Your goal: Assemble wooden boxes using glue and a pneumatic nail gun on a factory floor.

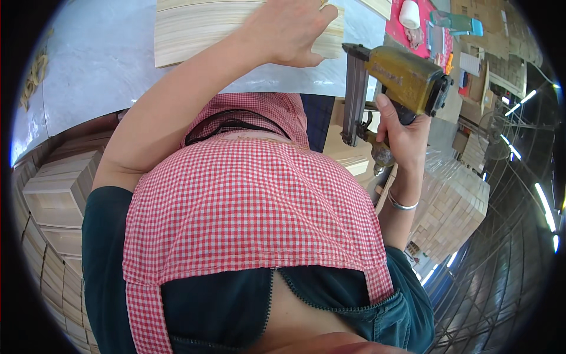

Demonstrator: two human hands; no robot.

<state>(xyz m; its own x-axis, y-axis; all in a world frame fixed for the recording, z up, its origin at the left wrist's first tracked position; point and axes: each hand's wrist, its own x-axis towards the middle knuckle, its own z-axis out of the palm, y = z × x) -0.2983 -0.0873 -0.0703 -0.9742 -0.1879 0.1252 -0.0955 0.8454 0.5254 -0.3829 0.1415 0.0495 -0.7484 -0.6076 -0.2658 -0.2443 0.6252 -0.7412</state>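
Observation:
My left hand reaches across to a pale wooden panel or stack of wood on the table. Its thumb and a finger stand apart over the wood's right end; the upper picture edge cuts off part of the hand. In my right hand is a worn yellow nail gun, gripped by its handle with the thumb up along the side. The gun's dark nose and magazine are on its left, close to the table's front edge and apart from the wood. A metal air fitting hangs below the grip.
A pale, glossy tabletop lies before me. Wooden boxes are stacked at lower left, and wrapped wood blocks at right. A white roll and a teal tool lie on a pink cloth, far right.

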